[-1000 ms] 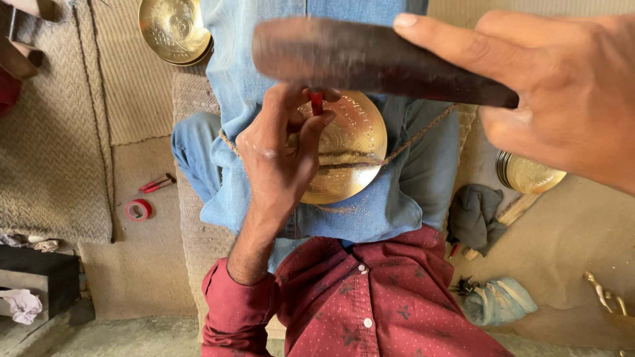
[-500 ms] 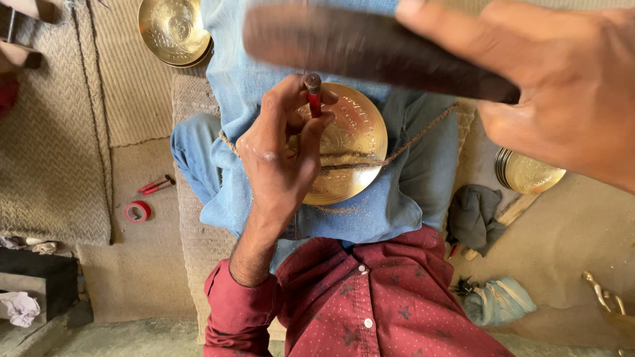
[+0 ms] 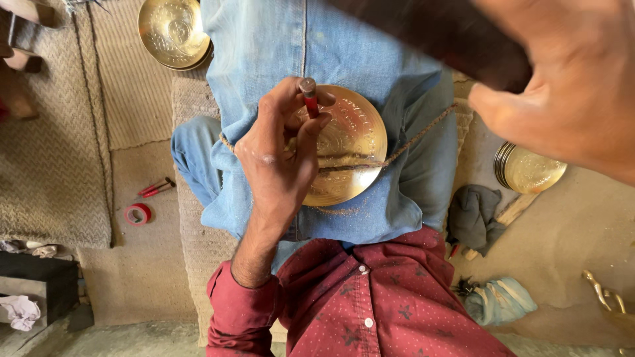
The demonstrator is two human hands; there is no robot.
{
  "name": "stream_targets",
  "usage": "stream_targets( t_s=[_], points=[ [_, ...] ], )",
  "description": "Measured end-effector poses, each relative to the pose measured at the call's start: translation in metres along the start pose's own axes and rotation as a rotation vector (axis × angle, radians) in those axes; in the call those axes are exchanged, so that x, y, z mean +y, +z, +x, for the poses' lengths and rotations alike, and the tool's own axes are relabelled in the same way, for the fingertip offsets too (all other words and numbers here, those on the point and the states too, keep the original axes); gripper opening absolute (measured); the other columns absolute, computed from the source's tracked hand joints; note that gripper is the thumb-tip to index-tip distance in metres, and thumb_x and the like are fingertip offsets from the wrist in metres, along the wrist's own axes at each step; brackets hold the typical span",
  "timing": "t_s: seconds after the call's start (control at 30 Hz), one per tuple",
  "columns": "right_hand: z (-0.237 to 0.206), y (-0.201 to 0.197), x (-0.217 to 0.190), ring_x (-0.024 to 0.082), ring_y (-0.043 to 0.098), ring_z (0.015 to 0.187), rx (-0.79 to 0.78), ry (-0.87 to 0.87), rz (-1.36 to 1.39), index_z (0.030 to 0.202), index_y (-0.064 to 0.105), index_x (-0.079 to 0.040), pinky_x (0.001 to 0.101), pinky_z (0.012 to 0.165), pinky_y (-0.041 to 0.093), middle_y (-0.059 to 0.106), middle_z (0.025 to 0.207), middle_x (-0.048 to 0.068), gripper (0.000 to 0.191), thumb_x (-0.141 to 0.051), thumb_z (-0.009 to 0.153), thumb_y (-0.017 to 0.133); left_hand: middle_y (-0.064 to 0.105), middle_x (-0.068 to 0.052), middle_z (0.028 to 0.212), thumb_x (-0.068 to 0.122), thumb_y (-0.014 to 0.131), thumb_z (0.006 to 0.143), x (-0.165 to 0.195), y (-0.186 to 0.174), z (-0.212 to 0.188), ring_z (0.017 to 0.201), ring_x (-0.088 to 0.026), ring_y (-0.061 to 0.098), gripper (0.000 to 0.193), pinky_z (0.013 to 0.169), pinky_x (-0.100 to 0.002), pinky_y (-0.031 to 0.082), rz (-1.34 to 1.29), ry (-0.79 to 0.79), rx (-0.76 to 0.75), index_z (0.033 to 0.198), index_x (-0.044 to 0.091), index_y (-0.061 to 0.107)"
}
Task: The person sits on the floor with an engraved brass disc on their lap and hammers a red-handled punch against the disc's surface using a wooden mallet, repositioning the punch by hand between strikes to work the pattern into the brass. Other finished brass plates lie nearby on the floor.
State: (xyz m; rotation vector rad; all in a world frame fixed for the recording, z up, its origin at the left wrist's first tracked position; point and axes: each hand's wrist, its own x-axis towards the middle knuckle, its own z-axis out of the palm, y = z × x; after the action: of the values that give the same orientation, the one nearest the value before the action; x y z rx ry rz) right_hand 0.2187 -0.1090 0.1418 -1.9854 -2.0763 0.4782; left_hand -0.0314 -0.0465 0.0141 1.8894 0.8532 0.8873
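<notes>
So from my end the main piece is a round brass plate (image 3: pixel 347 149), shiny gold, lying face-up on the lap against blue denim. Its surface is covered in engraved patterning, rings of small detail around the rim. A thin twisted cord (image 3: pixel 410 142) runs across it, touching the face. Standing on the plate near its upper-left part is a small punch (image 3: pixel 309 98), red shaft with a dull metal top, tilted slightly. Up top right I see a dark wooden mallet (image 3: pixel 456 39), blurred, well above the plate.
</notes>
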Motion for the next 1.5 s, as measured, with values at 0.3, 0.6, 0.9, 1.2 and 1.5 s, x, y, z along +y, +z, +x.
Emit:
stream_targets(
  t_s=[0.3, 0.6, 0.9, 1.2, 1.5],
  points=[
    [0.003, -0.001, -0.005, 0.020, 0.058, 0.055, -0.050, 0.011, -0.090, 0.149, 0.054, -0.015, 0.0353, 0.050, 0.046, 0.068, 0.095, 0.010, 0.077, 0.007, 0.078, 0.073, 0.077, -0.006, 0.108, -0.006, 0.077, 0.098, 0.002, 0.003, -0.001, 0.083, -0.011, 0.077, 0.036, 0.073, -0.025, 0.061, 0.057, -0.041, 0.038, 0.125, 0.004, 0.055],
    [-0.002, 0.005, 0.004, 0.022, 0.065, 0.066, -0.128, -0.091, -0.392, 0.155, 0.048, -0.027, 0.0354, 0.062, 0.054, 0.071, 0.093, 0.007, 0.090, -0.001, 0.075, 0.078, 0.073, -0.011, 0.114, -0.013, 0.071, 0.102, 0.002, 0.003, -0.011, 0.086, -0.009, 0.070, 0.039, 0.078, -0.022, 0.061, -0.150, -0.083, 0.124, 0.130, 0.003, 0.049],
    [0.002, 0.002, 0.000, 0.023, 0.061, 0.062, 0.091, -0.241, -0.335, 0.145, 0.064, -0.012, 0.0357, 0.055, 0.050, 0.065, 0.082, 0.008, 0.085, 0.011, 0.064, 0.077, 0.072, -0.013, 0.122, -0.015, 0.070, 0.103, -0.003, 0.011, -0.020, 0.083, -0.005, 0.067, 0.045, 0.075, -0.019, 0.059, -0.115, -0.047, 0.176, 0.135, 0.003, 0.045],
    [0.003, 0.003, 0.000, 0.020, 0.062, 0.084, 0.138, -0.242, -0.175, 0.153, 0.058, -0.011, 0.0309, 0.069, 0.049, 0.069, 0.117, 0.008, 0.079, 0.015, 0.078, 0.064, 0.073, -0.012, 0.123, -0.015, 0.068, 0.104, -0.003, 0.008, -0.018, 0.085, -0.008, 0.073, 0.046, 0.072, -0.018, 0.060, -0.080, -0.047, 0.128, 0.136, 0.004, 0.042],
    [0.012, -0.008, -0.013, 0.021, 0.059, 0.063, -0.074, -0.086, -0.122, 0.149, 0.056, -0.020, 0.0363, 0.054, 0.046, 0.068, 0.091, 0.007, 0.082, 0.002, 0.072, 0.078, 0.075, -0.009, 0.109, -0.013, 0.072, 0.100, -0.006, 0.009, -0.021, 0.084, -0.011, 0.075, 0.044, 0.068, -0.021, 0.058, 0.032, -0.102, 0.142, 0.132, 0.004, 0.046]
  ],
)
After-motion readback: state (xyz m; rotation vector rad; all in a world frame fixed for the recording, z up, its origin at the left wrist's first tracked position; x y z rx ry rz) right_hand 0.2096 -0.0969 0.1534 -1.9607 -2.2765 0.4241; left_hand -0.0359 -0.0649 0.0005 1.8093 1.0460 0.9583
